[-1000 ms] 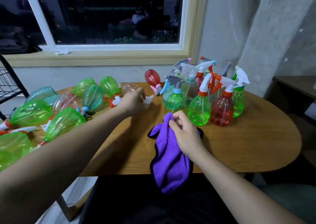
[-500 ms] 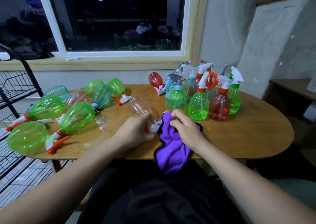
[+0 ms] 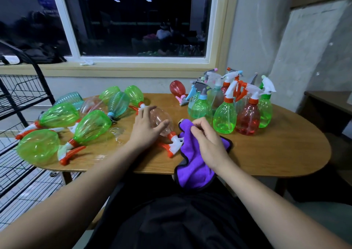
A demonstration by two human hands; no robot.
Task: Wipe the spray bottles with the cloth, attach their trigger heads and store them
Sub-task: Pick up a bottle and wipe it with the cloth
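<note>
A clear pinkish spray bottle [image 3: 162, 120] lies on its side on the wooden table [image 3: 266, 153], its white and orange trigger head [image 3: 172, 146] pointing toward me. My left hand [image 3: 145, 128] rests over the bottle's body and grips it. My right hand [image 3: 207, 144] pinches a purple cloth [image 3: 192, 170] that drapes over the table's front edge, right beside the trigger head. Several green and teal bottles [image 3: 91, 127] lie on their sides at the left. Several upright bottles with heads [image 3: 225, 119] stand at the back right.
A black wire rack [image 3: 17, 104] stands left of the table. A window [image 3: 133, 20] and sill run behind it. A red bottle [image 3: 177, 89] lies at the back centre. A dark side table [image 3: 329, 104] sits at the far right.
My left hand has pulled the clear bottle from the left pile to the table's middle, then shifted from the neck up onto its body. The right hand keeps the cloth.
</note>
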